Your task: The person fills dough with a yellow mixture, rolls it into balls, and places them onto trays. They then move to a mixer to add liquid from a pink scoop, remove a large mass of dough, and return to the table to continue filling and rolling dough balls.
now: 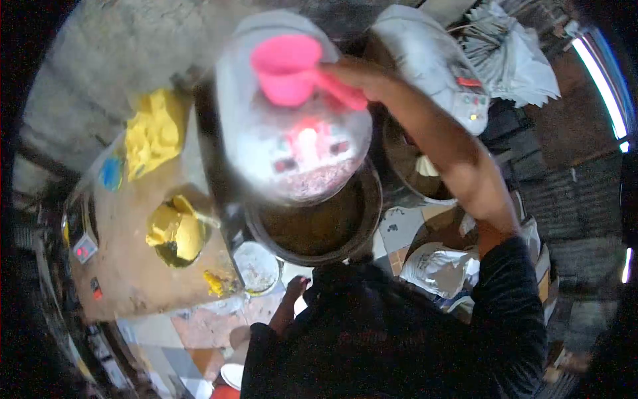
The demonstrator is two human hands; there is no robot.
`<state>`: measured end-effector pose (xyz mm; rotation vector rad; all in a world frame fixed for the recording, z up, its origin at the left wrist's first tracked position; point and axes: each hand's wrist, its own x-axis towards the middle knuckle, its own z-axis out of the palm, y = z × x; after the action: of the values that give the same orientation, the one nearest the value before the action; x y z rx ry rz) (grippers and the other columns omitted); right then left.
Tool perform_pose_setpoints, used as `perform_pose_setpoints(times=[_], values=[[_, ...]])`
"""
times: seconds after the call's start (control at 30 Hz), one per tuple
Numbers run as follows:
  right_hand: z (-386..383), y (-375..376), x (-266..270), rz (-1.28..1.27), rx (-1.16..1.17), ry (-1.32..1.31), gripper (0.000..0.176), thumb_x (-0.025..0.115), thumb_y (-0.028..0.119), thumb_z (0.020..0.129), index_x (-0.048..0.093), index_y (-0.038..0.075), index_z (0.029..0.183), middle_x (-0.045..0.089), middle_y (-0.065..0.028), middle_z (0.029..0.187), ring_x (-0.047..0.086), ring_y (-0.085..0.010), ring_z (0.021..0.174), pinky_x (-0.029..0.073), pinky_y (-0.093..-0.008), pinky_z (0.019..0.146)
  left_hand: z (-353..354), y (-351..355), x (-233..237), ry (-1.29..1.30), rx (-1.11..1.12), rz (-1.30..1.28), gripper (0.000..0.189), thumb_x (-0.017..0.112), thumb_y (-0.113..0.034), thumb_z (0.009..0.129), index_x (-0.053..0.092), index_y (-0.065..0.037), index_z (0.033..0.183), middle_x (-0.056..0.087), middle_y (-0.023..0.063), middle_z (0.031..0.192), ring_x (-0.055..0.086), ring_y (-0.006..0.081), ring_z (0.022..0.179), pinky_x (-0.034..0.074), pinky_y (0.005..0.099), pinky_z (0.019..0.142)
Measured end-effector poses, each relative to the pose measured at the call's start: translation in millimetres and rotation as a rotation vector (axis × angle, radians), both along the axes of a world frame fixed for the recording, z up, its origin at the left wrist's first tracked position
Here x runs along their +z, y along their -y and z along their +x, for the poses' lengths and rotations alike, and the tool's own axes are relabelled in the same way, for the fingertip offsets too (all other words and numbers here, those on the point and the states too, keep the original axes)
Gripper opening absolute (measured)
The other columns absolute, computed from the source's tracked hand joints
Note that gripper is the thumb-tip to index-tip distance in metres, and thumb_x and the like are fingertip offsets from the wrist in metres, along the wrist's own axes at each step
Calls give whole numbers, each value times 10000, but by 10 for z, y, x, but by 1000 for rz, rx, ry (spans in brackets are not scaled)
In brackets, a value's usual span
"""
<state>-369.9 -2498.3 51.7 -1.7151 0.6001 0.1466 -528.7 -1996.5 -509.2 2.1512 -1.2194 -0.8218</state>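
Observation:
My right hand (pixel 349 74) is closed around the handle of a pink plastic dipper (pixel 286 74), raised over the top of a white mixer (pixel 246 126). Motion blurs the dipper, and its contents cannot be made out. Beneath the mixer's head is a large round bowl (pixel 375 203) with a brownish inside. Low beside my body, my left hand (pixel 295 287) looks curled, with a small reddish spot at its fingers that is too small to name. Just left of it is a round whitish tub (pixel 258 267).
A second white machine (pixel 432 60) with a bowl (pixel 399 159) stands at the right. On the brown table (pixel 126 226) to the left are a container with yellow material (pixel 176 233), a yellow bag (pixel 156 133) and a small scale (pixel 84 249). An opened sack (pixel 438 269) lies right of me.

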Motion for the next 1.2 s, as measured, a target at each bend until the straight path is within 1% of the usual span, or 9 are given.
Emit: perform_pose_setpoints(times=[0.3,0.33,0.4,0.53,0.73,0.93,1.0,1.07,1.2], values=[[-622,339,136,-43,121,147,454,529,514,913,614,68,912,437,37,487,379,-54,333,278,-204,313,-1213,-221,-84,-391,753,-112,224,546,-244,929,701,-83,943,673,90,831,633,176,665,522,309,635],[-830,404,232,-65,100,177,460,506,507,929,621,62,918,467,23,500,408,-58,346,297,-207,320,-1343,-355,-117,-1251,1015,-538,222,577,-288,912,691,-98,934,659,56,797,593,155,595,500,298,546],[-1209,597,389,-122,210,208,453,518,488,923,621,48,901,503,-4,543,457,-70,386,329,-229,331,-1742,-178,-190,-457,1283,92,260,613,-342,885,642,-101,978,632,38,758,527,132,529,461,286,480],[-1974,1105,331,-169,413,235,507,464,504,943,611,23,874,540,-33,595,520,-83,436,406,-245,364,-2539,482,-185,-823,1821,-439,302,662,-339,850,579,-101,1015,609,49,817,545,148,592,458,293,497],[-3128,1479,-174,-61,386,123,501,428,440,987,591,2,807,544,-29,585,532,-96,444,429,-261,410,-3123,1585,-260,-1722,1554,-661,265,629,-267,880,586,-113,1092,623,53,896,583,202,659,488,337,553],[-3957,1561,-902,-175,334,159,357,492,291,972,619,3,805,583,-167,602,633,-296,558,466,-395,536,-2999,1918,114,401,310,-35,266,582,-287,901,591,-97,1086,645,72,963,638,209,749,535,331,636],[-4124,1627,-1067,-149,335,211,325,489,265,973,636,-6,870,592,-212,662,639,-380,661,472,-418,576,-3109,2036,536,-273,678,-132,244,581,-228,900,593,-80,1094,640,89,1018,647,198,805,535,301,683],[-4262,1663,-1217,-160,335,241,331,487,278,974,639,-4,888,600,-220,684,640,-386,672,480,-424,597,-3004,1843,203,4,316,-133,265,622,-145,869,588,-60,1117,639,96,1009,638,175,791,527,292,660],[-4507,1708,-1588,-100,288,220,335,454,276,982,646,3,949,618,-236,750,640,-395,736,491,-427,654,-3028,2073,614,-999,1254,75,281,649,-158,861,583,-30,1102,614,107,1033,629,182,765,515,302,624]])
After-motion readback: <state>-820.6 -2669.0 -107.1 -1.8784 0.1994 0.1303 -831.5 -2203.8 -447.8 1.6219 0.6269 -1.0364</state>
